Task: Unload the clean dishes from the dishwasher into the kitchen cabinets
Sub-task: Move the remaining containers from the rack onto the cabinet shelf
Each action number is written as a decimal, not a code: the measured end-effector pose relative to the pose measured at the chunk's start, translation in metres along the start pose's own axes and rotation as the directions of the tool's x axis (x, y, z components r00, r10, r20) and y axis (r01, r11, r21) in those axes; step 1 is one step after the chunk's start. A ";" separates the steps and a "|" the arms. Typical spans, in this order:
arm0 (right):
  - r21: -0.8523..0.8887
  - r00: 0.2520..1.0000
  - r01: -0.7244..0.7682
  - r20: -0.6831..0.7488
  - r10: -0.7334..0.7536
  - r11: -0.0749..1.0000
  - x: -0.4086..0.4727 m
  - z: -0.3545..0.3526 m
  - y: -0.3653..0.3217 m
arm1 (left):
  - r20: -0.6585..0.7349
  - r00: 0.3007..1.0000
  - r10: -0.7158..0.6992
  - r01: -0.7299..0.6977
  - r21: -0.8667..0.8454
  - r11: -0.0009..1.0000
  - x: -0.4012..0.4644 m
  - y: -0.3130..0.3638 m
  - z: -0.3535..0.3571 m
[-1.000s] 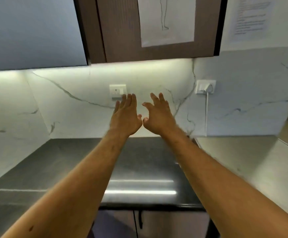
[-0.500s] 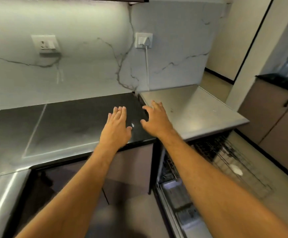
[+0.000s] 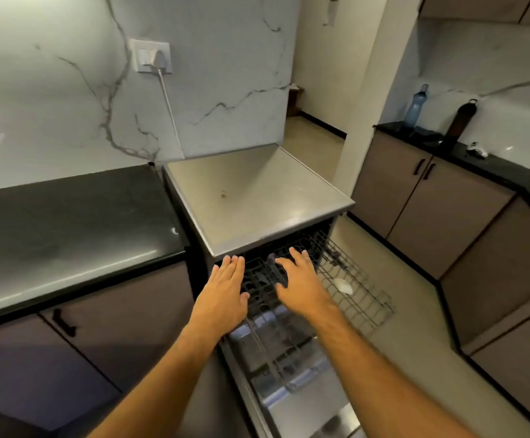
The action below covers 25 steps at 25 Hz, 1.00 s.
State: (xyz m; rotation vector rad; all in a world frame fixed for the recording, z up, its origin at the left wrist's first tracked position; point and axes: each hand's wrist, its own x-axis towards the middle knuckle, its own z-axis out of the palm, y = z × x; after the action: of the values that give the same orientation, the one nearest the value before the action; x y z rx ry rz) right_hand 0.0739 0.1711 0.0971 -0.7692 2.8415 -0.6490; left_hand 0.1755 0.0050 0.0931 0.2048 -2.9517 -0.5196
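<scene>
The dishwasher (image 3: 257, 197) has a flat steel top and stands open, its door (image 3: 304, 403) folded down toward me. A dark wire rack (image 3: 361, 289) is pulled out over the door, and one small white dish (image 3: 343, 286) lies in it on the right. Both my hands hover palm-down over the rack's left part with straight fingers, holding nothing. My left hand (image 3: 225, 292) is just in front of the steel top's front edge. My right hand (image 3: 298, 279) is beside it, to the left of the white dish.
A black countertop (image 3: 67, 226) with brown cabinets (image 3: 99, 336) below runs along the left. Across the floor on the right is a second black counter (image 3: 494, 165) with a blue bottle (image 3: 415, 105) and a dark bottle (image 3: 459, 121), and brown cabinet doors (image 3: 415, 197) beneath.
My view swung down and right, from the upper cabinet and backsplash to the open dishwasher. Both hands came down from the wall height to just above the pulled-out rack.
</scene>
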 end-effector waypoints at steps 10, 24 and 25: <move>0.057 0.989 -0.126 0.087 0.121 0.990 -0.033 -0.038 0.202 | 0.126 0.990 -0.069 0.089 -0.163 0.983 0.037 0.149 0.108; 0.089 0.875 -0.466 0.192 0.444 0.880 0.021 -0.007 0.283 | 0.488 0.872 0.043 0.034 -0.148 0.988 0.158 0.135 0.200; 0.088 0.854 -0.503 0.203 0.479 0.860 0.024 -0.001 0.286 | 0.516 0.856 0.033 0.057 -0.157 0.986 0.163 0.131 0.206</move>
State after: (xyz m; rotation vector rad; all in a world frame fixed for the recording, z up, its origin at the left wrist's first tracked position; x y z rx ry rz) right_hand -0.0756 0.3818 -0.0272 -0.0507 2.6284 -0.6450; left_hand -0.0319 0.1689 -0.0355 0.0702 -3.3958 -0.9574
